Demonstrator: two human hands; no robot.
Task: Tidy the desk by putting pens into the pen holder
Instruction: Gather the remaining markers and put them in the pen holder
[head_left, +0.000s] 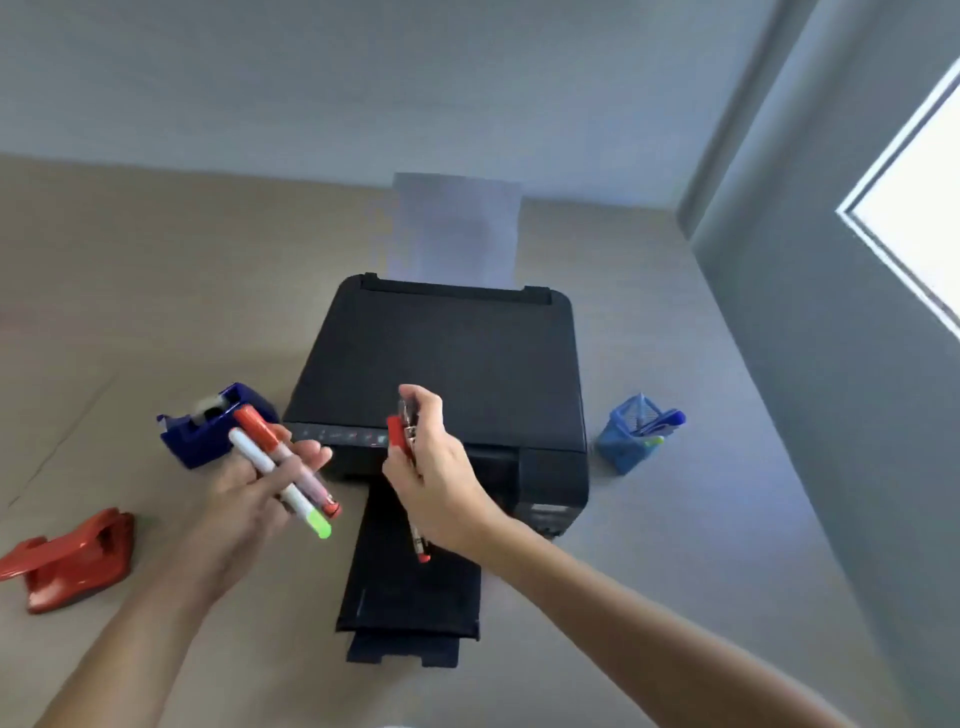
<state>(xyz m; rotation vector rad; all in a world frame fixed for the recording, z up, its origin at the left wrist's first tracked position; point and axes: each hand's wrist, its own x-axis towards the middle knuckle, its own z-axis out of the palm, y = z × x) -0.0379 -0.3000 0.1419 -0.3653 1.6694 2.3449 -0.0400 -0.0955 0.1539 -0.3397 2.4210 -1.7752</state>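
Left hand (249, 493), centre-left: fingers loosely curled around red marker (280, 457) and white, green-tipped highlighter (283, 486). Right hand (436, 478) grips red-capped pens (402, 434). Blue mesh pen holder (631, 439) right, on worktop (675, 545).

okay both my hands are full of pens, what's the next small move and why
Probably carry the right hand with its red pens rightward over the printer to the blue mesh pen holder; it's the nearer hand, and the holder looks to have room.

We see a pale desk (649, 597) carrying a black printer (447, 364); left of it sit a blue tape dispenser (208, 431) and red stapler (72, 561), right of it a blue mesh pen holder (631, 436).
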